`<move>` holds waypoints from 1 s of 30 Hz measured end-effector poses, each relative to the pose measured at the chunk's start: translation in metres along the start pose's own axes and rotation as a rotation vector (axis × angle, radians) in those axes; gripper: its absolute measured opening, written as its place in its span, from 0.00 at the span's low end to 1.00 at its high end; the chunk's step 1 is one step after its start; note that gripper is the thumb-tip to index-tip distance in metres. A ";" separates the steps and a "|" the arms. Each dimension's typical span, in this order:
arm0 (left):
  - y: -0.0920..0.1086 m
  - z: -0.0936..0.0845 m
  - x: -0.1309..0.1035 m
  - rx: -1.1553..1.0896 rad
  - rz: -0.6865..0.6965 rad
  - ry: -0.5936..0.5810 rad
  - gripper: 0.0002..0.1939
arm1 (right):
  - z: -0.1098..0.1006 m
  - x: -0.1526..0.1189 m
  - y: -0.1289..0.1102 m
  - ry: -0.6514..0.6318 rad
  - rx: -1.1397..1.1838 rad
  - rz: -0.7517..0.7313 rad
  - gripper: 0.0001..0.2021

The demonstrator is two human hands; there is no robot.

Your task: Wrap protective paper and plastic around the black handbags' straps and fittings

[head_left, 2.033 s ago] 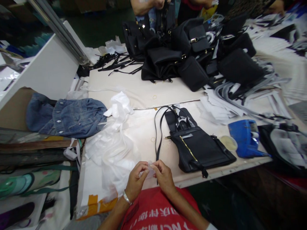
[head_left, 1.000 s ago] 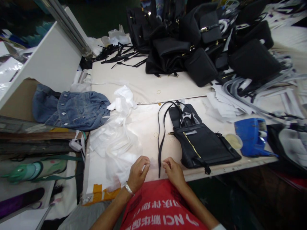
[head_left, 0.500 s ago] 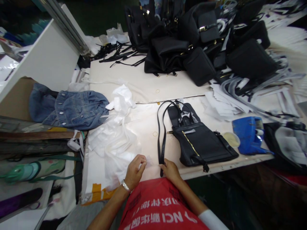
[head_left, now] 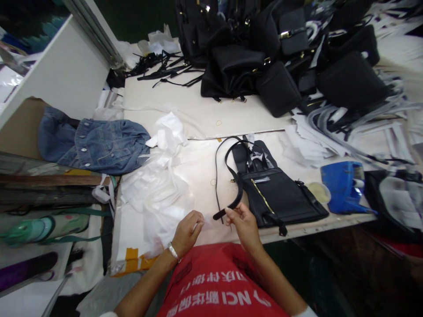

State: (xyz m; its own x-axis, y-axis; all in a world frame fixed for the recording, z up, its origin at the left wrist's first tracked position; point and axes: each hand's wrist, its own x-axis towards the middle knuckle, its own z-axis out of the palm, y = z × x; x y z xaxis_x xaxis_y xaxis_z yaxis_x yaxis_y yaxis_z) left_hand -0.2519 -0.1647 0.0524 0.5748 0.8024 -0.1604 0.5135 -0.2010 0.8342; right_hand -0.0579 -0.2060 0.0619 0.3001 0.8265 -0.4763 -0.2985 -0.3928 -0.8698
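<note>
A black backpack (head_left: 284,198) with a gold zip lies flat on the near side of the table, its flap folded open away from me. From its top, two long thin straps loop toward me. My right hand (head_left: 243,224) pinches one black strap (head_left: 236,200) near its end, and the tip points left. The other strap hangs close by, beside the fingers. My left hand (head_left: 188,231), with a bracelet at the wrist, is closed, thumb against fingers, left of the strap tip. A faint translucent scrap shows by its fingertips; what they hold is unclear.
Crumpled white tissue paper (head_left: 158,189) spreads at the left, beside a denim jacket (head_left: 102,145). A blue cut-open container (head_left: 342,187) and a pale round lid (head_left: 319,193) stand right of the backpack. More black bags (head_left: 231,66) are piled at the back. A green bottle (head_left: 42,226) lies lower left.
My right hand has lifted one strap's end off the table edge and turned it leftward, separating it from the other strap. My left hand has barely moved.
</note>
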 end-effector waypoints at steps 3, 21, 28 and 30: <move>0.005 0.000 0.002 0.012 0.020 -0.013 0.09 | 0.007 0.004 -0.002 -0.015 0.033 -0.004 0.12; 0.024 0.005 0.012 0.091 0.080 0.019 0.07 | 0.006 0.007 0.010 0.055 -0.185 -0.005 0.12; 0.024 0.010 0.012 0.224 0.154 0.002 0.08 | 0.004 0.004 0.010 -0.018 0.009 0.021 0.14; 0.022 0.013 0.012 0.267 0.170 -0.010 0.09 | 0.006 0.001 0.013 -0.024 0.035 0.043 0.14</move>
State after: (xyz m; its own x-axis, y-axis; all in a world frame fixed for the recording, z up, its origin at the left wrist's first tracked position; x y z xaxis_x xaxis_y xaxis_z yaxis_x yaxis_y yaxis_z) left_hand -0.2252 -0.1669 0.0624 0.6724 0.7393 -0.0374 0.5582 -0.4733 0.6815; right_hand -0.0668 -0.2077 0.0513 0.2642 0.8189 -0.5094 -0.3426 -0.4140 -0.8433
